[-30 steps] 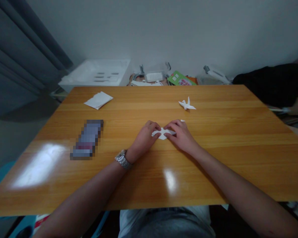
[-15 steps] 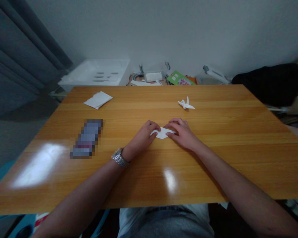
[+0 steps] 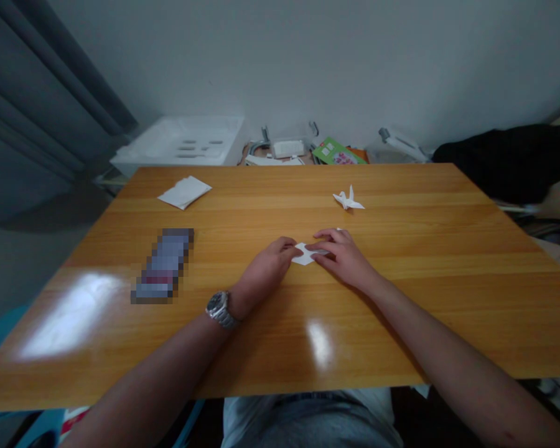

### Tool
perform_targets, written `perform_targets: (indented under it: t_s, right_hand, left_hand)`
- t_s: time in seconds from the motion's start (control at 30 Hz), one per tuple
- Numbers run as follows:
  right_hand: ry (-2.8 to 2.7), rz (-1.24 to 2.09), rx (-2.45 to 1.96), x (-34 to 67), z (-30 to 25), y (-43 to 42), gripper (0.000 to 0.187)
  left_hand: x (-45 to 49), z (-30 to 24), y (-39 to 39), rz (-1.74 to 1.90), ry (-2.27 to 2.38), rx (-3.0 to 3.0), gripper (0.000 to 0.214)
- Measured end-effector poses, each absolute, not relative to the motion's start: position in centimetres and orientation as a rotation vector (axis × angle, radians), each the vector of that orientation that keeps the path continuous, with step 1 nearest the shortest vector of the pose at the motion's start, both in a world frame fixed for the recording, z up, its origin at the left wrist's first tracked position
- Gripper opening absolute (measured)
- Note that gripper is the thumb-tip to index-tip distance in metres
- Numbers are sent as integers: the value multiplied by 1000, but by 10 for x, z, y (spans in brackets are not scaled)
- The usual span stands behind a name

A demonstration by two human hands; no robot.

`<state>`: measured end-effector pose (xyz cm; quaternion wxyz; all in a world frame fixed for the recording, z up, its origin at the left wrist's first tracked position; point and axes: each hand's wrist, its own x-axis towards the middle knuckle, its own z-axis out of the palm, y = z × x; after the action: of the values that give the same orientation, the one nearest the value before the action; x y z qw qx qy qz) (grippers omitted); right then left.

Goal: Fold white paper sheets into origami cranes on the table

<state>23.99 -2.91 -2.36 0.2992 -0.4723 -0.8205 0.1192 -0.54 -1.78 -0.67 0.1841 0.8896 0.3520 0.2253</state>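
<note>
I see the left hand (image 3: pixel 271 266) pinch the left end of the paper (image 3: pixel 303 258) on the table (image 3: pixel 261 354), the right hand (image 3: pixel 344 259) spread its fingers at the right, and a slip could crease it crooked.

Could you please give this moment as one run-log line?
Left hand: touching folded white paper | Right hand: touching same paper | Beyond: paper bird, right; white sheets, left

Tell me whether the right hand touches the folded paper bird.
Apart: the head view shows a strip of bare tabletop between the right hand and the paper bird, which lies farther back.
</note>
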Motion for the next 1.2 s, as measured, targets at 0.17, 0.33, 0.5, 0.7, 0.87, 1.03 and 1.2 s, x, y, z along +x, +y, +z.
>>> perform_targets:
  t_s: [0.17,0.33,0.5,0.7,0.87,1.03,1.2]
  right_hand:
    - [-2147,274,-1285,239,-22,-30,18]
    - [-2207,265,-1232,241,-16,-33,23]
    - [-2314,256,-1147,245,-10,-37,25]
    - [-2416,319,-1061,247,-10,-38,27]
    - [-2441,341,-1001,247,-11,-37,29]
    - [-2470,270,-998,246,-9,-37,30]
    - [-2457,237,-994,245,-7,-40,27]
  left_hand:
    - [-10,-1,-27,480,1008,2821,37]
    - [-9,6,-32,485,1058,2858,40]
    - [-9,7,-32,402,1150,2867,42]
    - [-17,3,-25,406,979,2868,43]
    - [-26,4,-19,398,895,2878,44]
    - [-25,5,-20,422,914,2891,43]
    - [-26,4,-19,345,892,2828,44]
